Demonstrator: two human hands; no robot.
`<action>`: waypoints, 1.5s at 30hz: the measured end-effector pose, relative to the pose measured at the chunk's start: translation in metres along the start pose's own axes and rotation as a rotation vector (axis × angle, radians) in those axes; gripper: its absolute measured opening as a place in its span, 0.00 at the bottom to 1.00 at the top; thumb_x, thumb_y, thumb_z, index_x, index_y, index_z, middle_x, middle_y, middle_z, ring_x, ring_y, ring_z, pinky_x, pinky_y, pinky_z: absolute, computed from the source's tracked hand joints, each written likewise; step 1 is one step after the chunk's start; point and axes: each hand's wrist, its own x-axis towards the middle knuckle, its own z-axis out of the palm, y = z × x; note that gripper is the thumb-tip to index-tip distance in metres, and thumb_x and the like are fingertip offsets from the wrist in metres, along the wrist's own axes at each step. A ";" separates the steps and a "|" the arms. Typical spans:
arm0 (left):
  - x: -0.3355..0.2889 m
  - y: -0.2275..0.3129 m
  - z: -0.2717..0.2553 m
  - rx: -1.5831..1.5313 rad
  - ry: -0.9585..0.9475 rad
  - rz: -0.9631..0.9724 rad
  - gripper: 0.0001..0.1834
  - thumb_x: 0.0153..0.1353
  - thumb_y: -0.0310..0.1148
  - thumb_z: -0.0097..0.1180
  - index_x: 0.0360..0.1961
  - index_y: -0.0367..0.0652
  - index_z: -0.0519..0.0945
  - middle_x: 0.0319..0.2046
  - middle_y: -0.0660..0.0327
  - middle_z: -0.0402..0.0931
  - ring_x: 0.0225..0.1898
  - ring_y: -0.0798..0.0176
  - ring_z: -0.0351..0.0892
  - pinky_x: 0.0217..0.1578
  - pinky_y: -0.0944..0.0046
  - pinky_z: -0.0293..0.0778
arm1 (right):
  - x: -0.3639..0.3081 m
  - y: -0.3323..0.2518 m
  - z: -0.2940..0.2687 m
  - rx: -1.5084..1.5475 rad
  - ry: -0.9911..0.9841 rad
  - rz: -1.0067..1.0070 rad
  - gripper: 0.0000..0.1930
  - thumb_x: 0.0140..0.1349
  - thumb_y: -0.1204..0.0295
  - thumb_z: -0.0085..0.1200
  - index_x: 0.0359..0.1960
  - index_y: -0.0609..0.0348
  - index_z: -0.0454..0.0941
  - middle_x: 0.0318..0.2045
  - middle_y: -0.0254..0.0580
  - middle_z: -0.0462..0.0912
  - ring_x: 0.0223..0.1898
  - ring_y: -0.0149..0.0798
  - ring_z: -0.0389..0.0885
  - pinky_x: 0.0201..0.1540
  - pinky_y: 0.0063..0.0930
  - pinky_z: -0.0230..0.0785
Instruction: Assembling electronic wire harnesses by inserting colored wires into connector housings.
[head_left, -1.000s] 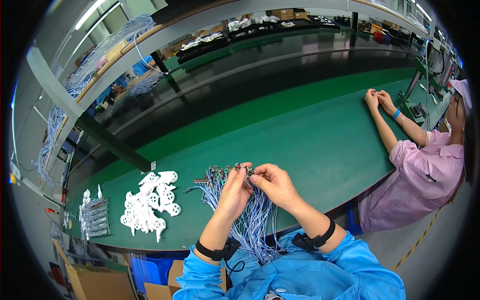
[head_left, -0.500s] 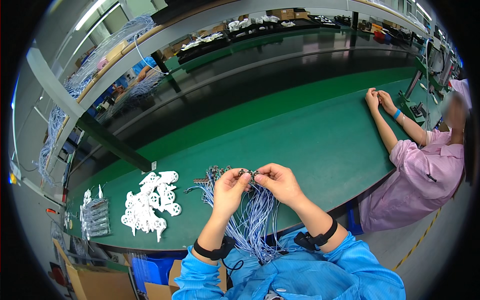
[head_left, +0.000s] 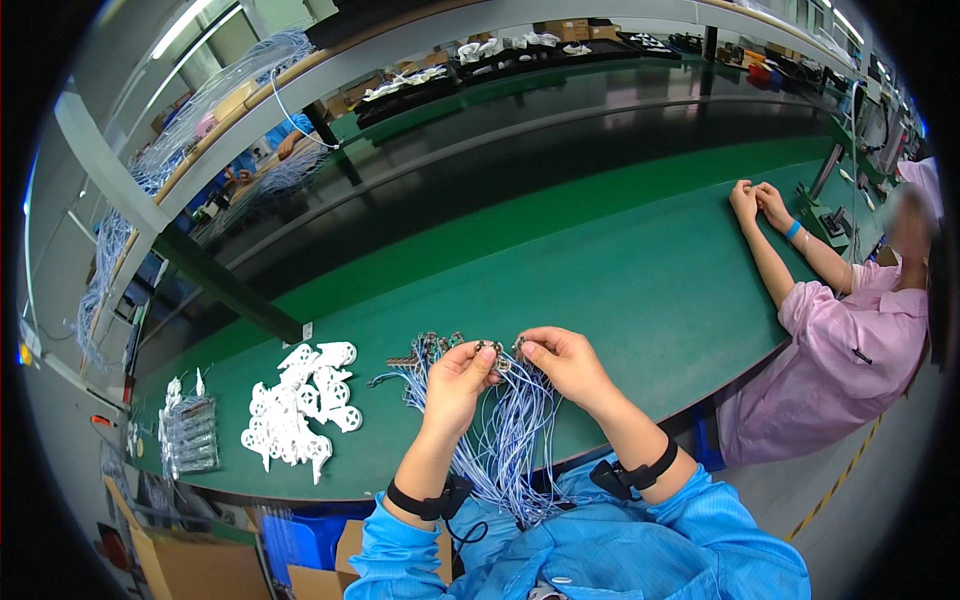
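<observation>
At the near edge of the green bench [head_left: 660, 290], I have both hands close together, small gap between the fingertips. Left hand [head_left: 458, 385]: thumb and forefinger pinching small metallic wire ends [head_left: 487, 348], other fingers curled in. Right hand [head_left: 568, 370]: nearly closed too, thumb against finger on another small dark end [head_left: 518, 345]; exact shape too fine for me to tell. Neither hand is spread. Pale blue-white wire bundle [head_left: 505, 445] trails below both, over the bench edge onto the blue smock [head_left: 640, 545]; I read that as leaving the ends up at the fingertips and slack out of the way. More ends heaped [head_left: 430, 345] just left of the left hand, presumably for easy reach. Black wrist strap [head_left: 425, 505] on each forearm. Further left, white plastic parts [head_left: 295, 415] piled apart from the wires, likely against tangling; past them, a stack in clear wrap [head_left: 190, 438]. Well off to the right, a co-worker in pink [head_left: 830, 370], hands together over the bench.
</observation>
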 end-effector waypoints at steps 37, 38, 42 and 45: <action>0.011 0.004 -0.020 1.359 -0.034 0.197 0.18 0.58 0.32 0.57 0.48 0.34 0.77 0.30 0.49 0.78 0.31 0.54 0.80 0.35 0.59 0.74 | -0.009 -0.001 0.007 -0.919 0.363 -0.163 0.20 0.55 0.66 0.60 0.47 0.65 0.76 0.46 0.54 0.72 0.49 0.54 0.66 0.54 0.44 0.61; 0.009 -0.002 -0.019 1.385 -0.080 0.196 0.19 0.56 0.32 0.58 0.48 0.34 0.76 0.29 0.50 0.78 0.30 0.54 0.80 0.34 0.59 0.75 | -0.010 -0.003 0.009 -0.887 0.348 -0.229 0.20 0.54 0.66 0.60 0.47 0.64 0.76 0.47 0.53 0.72 0.48 0.53 0.66 0.53 0.44 0.61; 0.007 -0.016 -0.014 1.404 -0.044 0.190 0.14 0.56 0.30 0.57 0.41 0.34 0.76 0.29 0.46 0.79 0.34 0.47 0.80 0.35 0.54 0.74 | -0.019 -0.017 0.019 -0.870 0.147 -0.427 0.16 0.53 0.68 0.59 0.43 0.59 0.78 0.47 0.46 0.70 0.50 0.50 0.66 0.52 0.42 0.60; 0.009 -0.018 -0.013 1.401 -0.001 0.227 0.11 0.57 0.29 0.55 0.38 0.34 0.75 0.29 0.45 0.79 0.35 0.42 0.79 0.35 0.52 0.74 | -0.018 -0.007 0.021 -1.005 -0.031 -0.440 0.09 0.52 0.68 0.59 0.34 0.58 0.82 0.48 0.39 0.72 0.53 0.47 0.64 0.53 0.41 0.59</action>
